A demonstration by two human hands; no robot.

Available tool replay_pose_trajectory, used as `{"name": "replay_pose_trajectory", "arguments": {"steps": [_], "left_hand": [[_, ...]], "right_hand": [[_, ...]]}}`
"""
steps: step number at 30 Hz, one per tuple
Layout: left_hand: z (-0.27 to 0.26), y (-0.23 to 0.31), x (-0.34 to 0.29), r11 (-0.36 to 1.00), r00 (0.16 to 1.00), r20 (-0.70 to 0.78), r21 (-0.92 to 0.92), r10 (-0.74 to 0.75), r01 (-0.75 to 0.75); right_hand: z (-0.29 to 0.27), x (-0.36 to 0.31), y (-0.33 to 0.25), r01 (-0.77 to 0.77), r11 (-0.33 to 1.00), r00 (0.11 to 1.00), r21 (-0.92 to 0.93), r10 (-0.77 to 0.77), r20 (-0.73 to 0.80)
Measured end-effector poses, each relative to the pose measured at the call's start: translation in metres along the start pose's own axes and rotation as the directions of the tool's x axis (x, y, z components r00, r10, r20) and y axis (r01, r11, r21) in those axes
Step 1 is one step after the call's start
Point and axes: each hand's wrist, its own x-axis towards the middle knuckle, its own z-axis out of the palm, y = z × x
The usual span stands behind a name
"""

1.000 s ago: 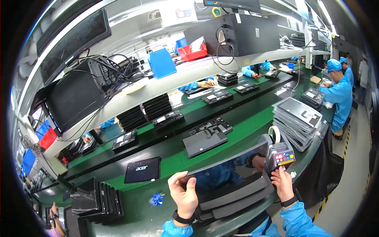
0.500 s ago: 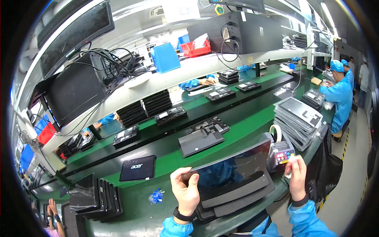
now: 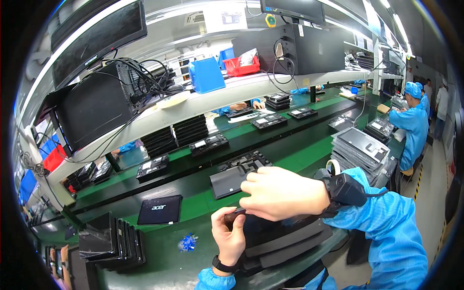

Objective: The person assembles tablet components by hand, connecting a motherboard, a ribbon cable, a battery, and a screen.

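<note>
My left hand (image 3: 228, 241) pinches the left corner of a dark, glossy screen panel (image 3: 258, 226), a dark brown bit showing between thumb and fingers. Across the panel from the right reaches my right hand (image 3: 285, 191), its fingers curled at that same corner; whatever they grip is hidden. Much of the panel lies behind this hand and forearm. Dark grey flat panels (image 3: 295, 249) lie beneath it at the bench edge. Just beyond the hands sits a grey plate (image 3: 223, 186) against an opened device chassis (image 3: 249, 161).
A tablet with a lit screen (image 3: 159, 210), blue scraps (image 3: 187, 242) and a stack of dark tablets (image 3: 111, 241) stand to the left. Beyond my right arm are a tape roll (image 3: 333, 166) and stacked grey panels (image 3: 360, 150). A co-worker (image 3: 411, 128) stands farther right.
My right hand has left the tape dispenser and crossed leftward to the panel's left corner. Its forearm now covers the dispenser's body. My left hand keeps its hold.
</note>
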Motion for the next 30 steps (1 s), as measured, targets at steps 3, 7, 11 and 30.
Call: {"name": "replay_pose_trajectory", "arguments": {"steps": [3,7,11,30], "left_hand": [[-0.004,0.0,0.001,1.0,1.0,-0.024,0.022,0.003,-0.003],[-0.003,-0.005,0.0,0.996,0.996,-0.056,0.066,0.069,-0.066],[0.0,-0.001,0.003,0.996,0.997,-0.057,0.068,0.06,-0.056],[-0.028,0.007,0.022,0.972,0.923,-0.356,-0.227,-0.144,0.064]], "right_hand": [[-0.006,0.009,-0.004,-0.191,0.95,0.974,-0.248,0.153,-0.165],[-0.001,-0.007,-0.032,-0.094,0.965,0.963,-0.243,0.027,-0.269],[0.035,-0.014,-0.014,-0.075,0.993,0.96,-0.096,0.046,-0.275],[0.04,-0.104,-0.133,-0.32,-0.359,0.455,0.877,0.754,0.474]]}}
